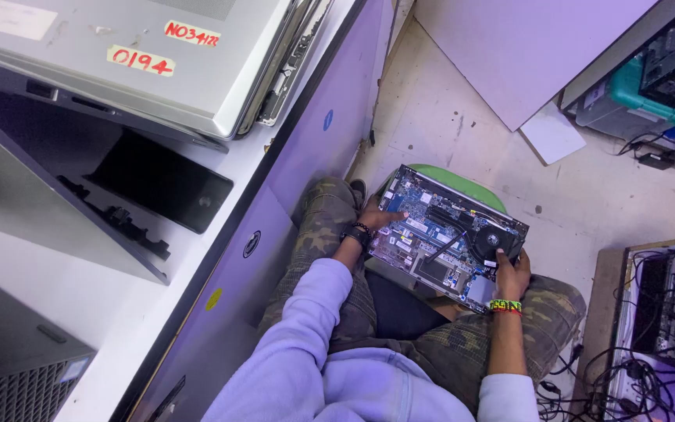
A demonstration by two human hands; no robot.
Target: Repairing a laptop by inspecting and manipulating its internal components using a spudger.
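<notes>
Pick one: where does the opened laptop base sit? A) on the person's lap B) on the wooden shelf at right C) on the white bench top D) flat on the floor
A: the opened laptop base, circuit board up, rests across the camouflage-trousered knees, with the left hand on its left edge and the right hand at its right corner near the fan.

Seated person is balancing an opened laptop (447, 234) on the lap: left hand (376, 217) is touching its circuit board, right hand (512, 270) is gripping the near-right edge beside the fan (492, 238).
</notes>
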